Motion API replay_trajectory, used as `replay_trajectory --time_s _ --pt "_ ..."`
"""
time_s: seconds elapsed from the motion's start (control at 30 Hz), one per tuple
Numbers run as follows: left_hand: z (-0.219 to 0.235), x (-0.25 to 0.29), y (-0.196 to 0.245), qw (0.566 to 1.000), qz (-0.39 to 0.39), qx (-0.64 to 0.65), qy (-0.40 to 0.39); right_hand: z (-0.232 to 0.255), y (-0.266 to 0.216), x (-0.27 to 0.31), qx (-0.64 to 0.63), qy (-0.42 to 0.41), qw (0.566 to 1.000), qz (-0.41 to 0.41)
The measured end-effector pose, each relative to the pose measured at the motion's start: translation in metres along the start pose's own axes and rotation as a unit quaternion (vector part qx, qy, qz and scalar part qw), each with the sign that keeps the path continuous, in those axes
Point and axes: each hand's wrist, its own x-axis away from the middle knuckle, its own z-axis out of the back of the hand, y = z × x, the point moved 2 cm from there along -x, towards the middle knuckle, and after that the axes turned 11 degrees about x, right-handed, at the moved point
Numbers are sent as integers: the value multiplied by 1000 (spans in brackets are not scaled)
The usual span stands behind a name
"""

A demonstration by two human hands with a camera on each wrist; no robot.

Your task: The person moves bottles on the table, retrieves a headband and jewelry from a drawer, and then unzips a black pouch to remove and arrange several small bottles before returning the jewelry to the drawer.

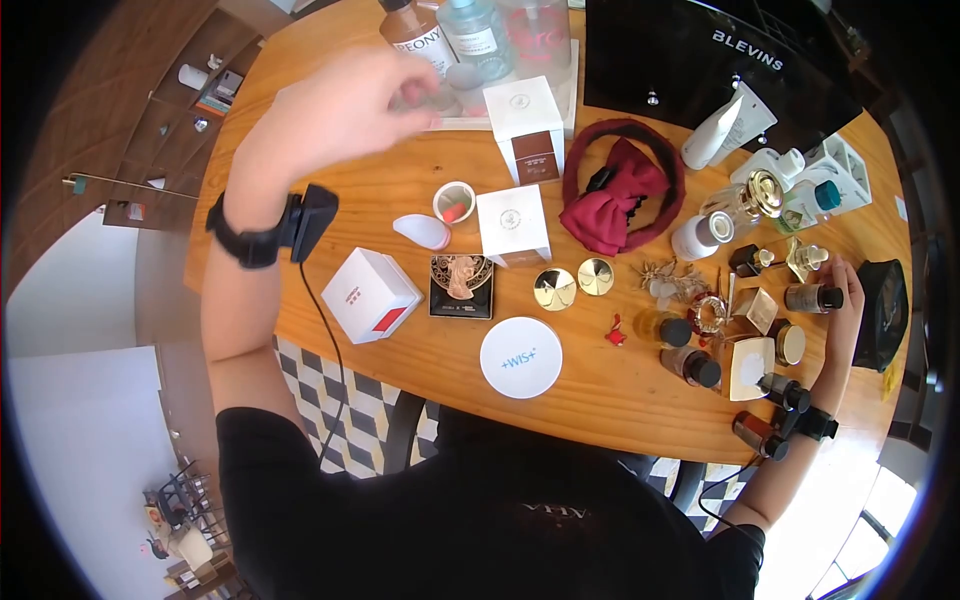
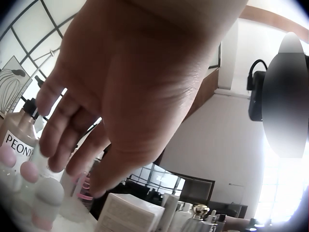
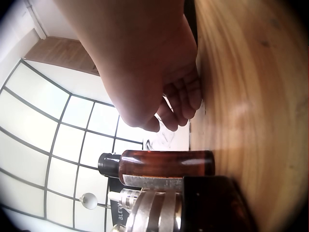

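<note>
My left hand (image 1: pixel 335 105), blurred in the head view, hangs above the table's far left beside a tray (image 1: pixel 572 90) of bottles. In the left wrist view its fingers (image 2: pixel 63 130) droop, loosely bent and holding nothing, near a PEONY bottle (image 2: pixel 19 130) and several small rounded pink and white objects (image 2: pixel 49 192). At the far right, my right hand (image 1: pixel 845 300) rests on the table beside a small dark-capped bottle (image 1: pixel 812 298). The right wrist view shows its relaxed fingers (image 3: pixel 181 104) apart from an upright brown bottle (image 3: pixel 166 163).
White boxes (image 1: pixel 372 295), a round WIS container (image 1: pixel 521 357), a black square compact (image 1: pixel 461 287) and a red bow headband (image 1: pixel 620 190) occupy the middle. Small bottles and jars crowd the right side. A black case (image 1: pixel 720 60) stands behind, and a black pouch (image 1: pixel 882 315) lies beyond my right hand.
</note>
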Motion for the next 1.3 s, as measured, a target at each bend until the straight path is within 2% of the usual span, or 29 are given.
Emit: replay_trajectory --time_s 0.07,0.17,0.27,0.4,0.53,0.7,0.8,0.83,0.93,1.03,1.1,1.13,1.23,1.3 --pt "-5 27 7 998 6 -14 -60 6 8 -4 -2 -30 999 -11" --pt "-25 50 10 995 -4 45 -92 7 7 -4 4 -33 999 -7" --pt "-34 51 18 981 62 31 -179 3 3 -3 -2 -11 1000 15" --pt "-35 50 19 977 64 -29 -203 -4 -5 2 -26 9 1000 6" --pt "-4 50 12 989 64 18 -131 -3 -1 0 -22 12 1000 15" --pt "45 25 22 993 61 98 -26 -3 -4 1 -19 8 1000 5" --pt "47 -10 8 1000 -17 14 5 -4 -6 2 -18 11 1000 3" --pt "57 -15 45 999 -40 -3 -8 -6 -7 2 -22 20 1000 4" --pt "50 -44 58 999 -6 -39 -35 -5 -9 3 -22 16 1000 7" --pt "39 -56 74 988 128 65 -63 -5 -8 3 -21 16 1000 7" --pt "16 -80 36 999 5 -13 -47 -6 -10 4 -16 21 1000 8" --pt "8 -84 36 996 -57 -51 -39 -7 -13 5 -10 22 1000 10" --pt "-12 -91 29 993 84 -65 -54 -7 -11 3 1 21 999 27" --pt "-21 -95 11 993 -12 -111 -43 -7 -9 3 1 16 999 31"
